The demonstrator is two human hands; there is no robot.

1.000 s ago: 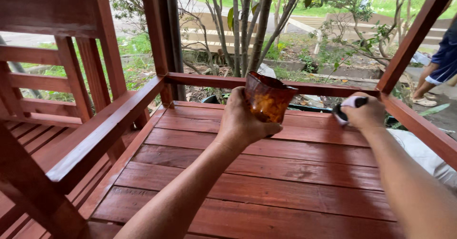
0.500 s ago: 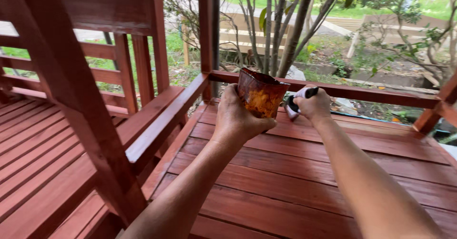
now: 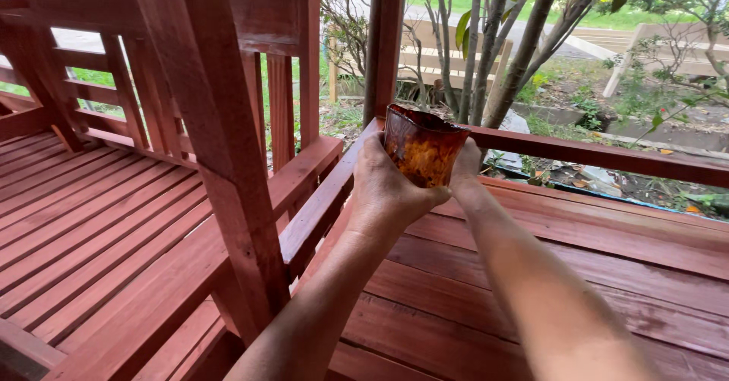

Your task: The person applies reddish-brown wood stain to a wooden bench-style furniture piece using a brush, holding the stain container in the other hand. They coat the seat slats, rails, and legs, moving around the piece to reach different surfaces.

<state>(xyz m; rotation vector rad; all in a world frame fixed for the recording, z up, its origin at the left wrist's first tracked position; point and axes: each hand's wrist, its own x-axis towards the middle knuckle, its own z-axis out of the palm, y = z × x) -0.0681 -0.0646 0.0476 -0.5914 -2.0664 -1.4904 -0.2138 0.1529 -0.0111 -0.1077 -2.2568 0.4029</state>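
My left hand [image 3: 386, 193] grips a stained amber-brown cup [image 3: 421, 147] from the left side and holds it upright above the red wooden deck [image 3: 547, 267]. My right hand [image 3: 465, 170] is pressed against the cup's far right side. Its fingers are hidden behind the cup, so I cannot tell what it holds. Both forearms reach forward from the bottom of the view.
A low red rail [image 3: 607, 155] runs behind the cup, and a vertical post [image 3: 384, 39] rises just left of it. A slanted red plank [image 3: 220, 146] and a slatted red bench [image 3: 91, 221] fill the left. Thin tree trunks [image 3: 501, 39] and garden ground lie beyond the rail.
The view has swung left, bringing more of the slatted bench in. My right hand, which held a small white and dark object out to the right, has come in behind the cup.
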